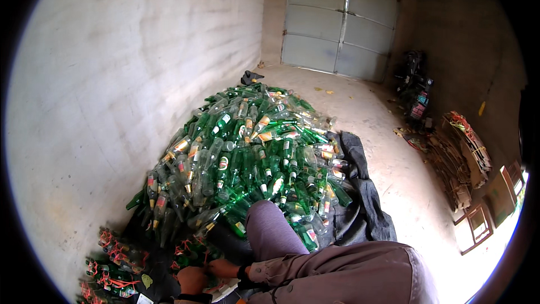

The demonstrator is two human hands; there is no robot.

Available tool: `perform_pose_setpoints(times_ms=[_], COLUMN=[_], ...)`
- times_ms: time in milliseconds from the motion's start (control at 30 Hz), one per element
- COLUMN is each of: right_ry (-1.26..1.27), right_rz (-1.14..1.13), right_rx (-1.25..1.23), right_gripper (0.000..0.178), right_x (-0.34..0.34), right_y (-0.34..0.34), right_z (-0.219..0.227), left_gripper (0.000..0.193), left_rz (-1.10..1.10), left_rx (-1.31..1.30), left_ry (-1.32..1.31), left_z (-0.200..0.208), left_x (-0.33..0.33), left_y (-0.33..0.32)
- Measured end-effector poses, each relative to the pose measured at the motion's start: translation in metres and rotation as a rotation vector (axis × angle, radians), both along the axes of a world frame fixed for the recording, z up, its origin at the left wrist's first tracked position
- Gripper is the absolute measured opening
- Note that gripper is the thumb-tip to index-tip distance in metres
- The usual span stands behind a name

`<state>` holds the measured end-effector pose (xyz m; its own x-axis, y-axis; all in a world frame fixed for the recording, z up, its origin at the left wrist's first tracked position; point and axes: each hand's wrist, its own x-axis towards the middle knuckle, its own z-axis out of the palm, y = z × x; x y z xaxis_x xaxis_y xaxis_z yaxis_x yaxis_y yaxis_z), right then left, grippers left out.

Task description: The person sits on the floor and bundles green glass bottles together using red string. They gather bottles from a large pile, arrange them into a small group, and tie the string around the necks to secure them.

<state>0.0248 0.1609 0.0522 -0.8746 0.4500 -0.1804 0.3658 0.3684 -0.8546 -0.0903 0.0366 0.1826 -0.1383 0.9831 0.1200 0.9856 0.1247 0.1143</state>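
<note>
My left hand (192,280) and my right hand (224,268) are close together at the bottom of the head view. Both look closed, knuckles bent, at the near side of a bundle of green bottles (183,260) with red string (206,254) around it. What the fingers pinch is too small and partly hidden to make out. To the left lie more bottle bundles (121,252) bound with red string. Just beyond my knee rises a large heap of loose green and clear glass bottles (242,157).
A dark sheet (365,202) shows along the heap's right edge. The pale wall (129,79) runs along the left. Flattened cardboard stacks (450,163), a wooden frame (478,228) and a motorbike (415,87) stand at right. A large metal door (315,22) is at the back.
</note>
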Motion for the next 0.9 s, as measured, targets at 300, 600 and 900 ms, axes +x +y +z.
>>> perform_pose_setpoints(times_ms=[300,600,900], right_ry=[0.344,0.015,-0.128], right_rz=[0.207,-0.174,0.031], right_rx=[0.114,-1.200,-0.765], right_gripper=[0.028,0.030,0.035], right_x=[0.008,0.013,0.018], right_y=[0.006,-0.019,-0.003], right_z=[0.021,0.099,0.089], left_gripper=[0.033,0.038,0.039], left_rz=[0.083,0.180,0.218], left_rx=[-0.032,-0.060,-0.282], left_ry=[0.101,0.148,-0.025], left_z=[0.005,-0.002,0.023], left_x=[-0.009,-0.020,-0.024], left_y=[-0.005,-0.009,-0.007])
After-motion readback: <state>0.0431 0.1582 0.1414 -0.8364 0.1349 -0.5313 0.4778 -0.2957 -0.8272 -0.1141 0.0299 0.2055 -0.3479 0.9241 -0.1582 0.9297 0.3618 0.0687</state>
